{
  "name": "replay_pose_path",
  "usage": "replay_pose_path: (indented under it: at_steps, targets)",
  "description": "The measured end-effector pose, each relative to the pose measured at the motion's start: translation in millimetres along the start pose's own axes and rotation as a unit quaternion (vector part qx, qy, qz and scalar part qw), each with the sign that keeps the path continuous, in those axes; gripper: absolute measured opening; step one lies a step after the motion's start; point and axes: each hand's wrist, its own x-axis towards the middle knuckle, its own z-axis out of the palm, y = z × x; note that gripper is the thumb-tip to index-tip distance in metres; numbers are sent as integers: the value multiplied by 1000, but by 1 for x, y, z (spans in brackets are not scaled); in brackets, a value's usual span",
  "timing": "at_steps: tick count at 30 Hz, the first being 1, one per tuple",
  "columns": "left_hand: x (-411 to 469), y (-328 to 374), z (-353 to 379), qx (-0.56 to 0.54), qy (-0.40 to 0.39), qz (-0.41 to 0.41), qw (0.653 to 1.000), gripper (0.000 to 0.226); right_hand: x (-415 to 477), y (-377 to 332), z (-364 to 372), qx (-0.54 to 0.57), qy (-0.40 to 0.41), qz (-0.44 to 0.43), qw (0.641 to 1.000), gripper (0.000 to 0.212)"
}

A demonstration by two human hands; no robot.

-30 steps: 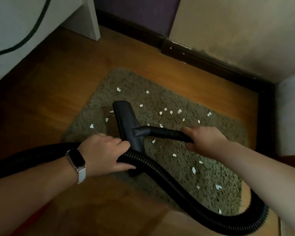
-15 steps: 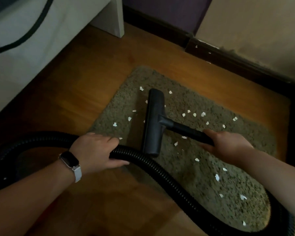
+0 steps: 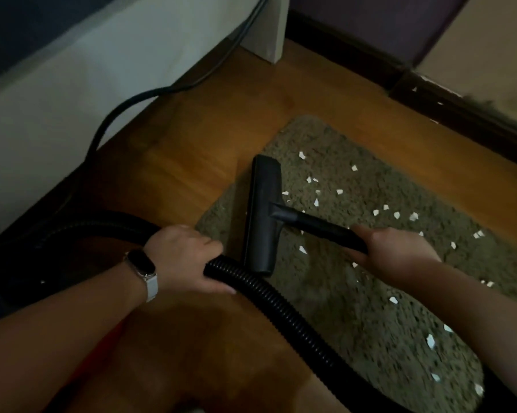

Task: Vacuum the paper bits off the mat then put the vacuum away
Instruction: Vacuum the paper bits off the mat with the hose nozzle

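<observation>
A shaggy olive mat (image 3: pixel 355 293) lies on the wooden floor, dotted with several white paper bits (image 3: pixel 397 215). The black vacuum floor head (image 3: pixel 261 213) rests flat on the mat's left edge. Its short black wand (image 3: pixel 316 223) runs right into my right hand (image 3: pixel 391 247), which grips it. My left hand (image 3: pixel 185 257), with a watch on the wrist, grips the black ribbed hose (image 3: pixel 275 299) just in front of the head. The hose curves down to the bottom right and also loops off to the left.
White furniture (image 3: pixel 102 79) with a leg (image 3: pixel 266 31) stands at the left, and a black cable (image 3: pixel 123 108) trails down along it. A dark skirting board (image 3: pixel 430 93) runs along the back wall. Bare wooden floor (image 3: pixel 191 162) lies left of the mat.
The floor head has slid left across the mat to its left edge, and the paper bits that lay left of it are no longer seen. Both hands keep their grips.
</observation>
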Motion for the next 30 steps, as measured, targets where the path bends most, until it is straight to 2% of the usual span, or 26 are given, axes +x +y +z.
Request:
replay_pose_path:
  at_steps: [7,15,17,20,22,24,26,30]
  targets:
    - [-3,0,-1,3,-15,34,999,65,18,-16,-16,-42,7,-18,999,38]
    - [2,-1,-5,18,-74,32,997,67,29,-23,-18,-74,-3,-36,997,49]
    - [7,1,-8,24,-112,5,993,76,27,-23,-18,-79,-2,-32,996,49]
    - [18,-1,-7,44,-219,-21,975,105,25,-24,-19,-77,-7,-18,997,46]
    - [26,-1,-7,43,-247,-19,968,106,24,-26,-19,-69,-17,-1,997,39]
    - [27,0,-6,40,-261,-27,964,105,23,-24,-19,-28,-49,21,998,32]
    - [28,2,-4,47,-268,-31,962,104,25,-20,-19,58,-95,30,993,29]
    - [32,3,-2,58,-289,-45,954,108,25,-8,-21,245,-191,18,950,35]
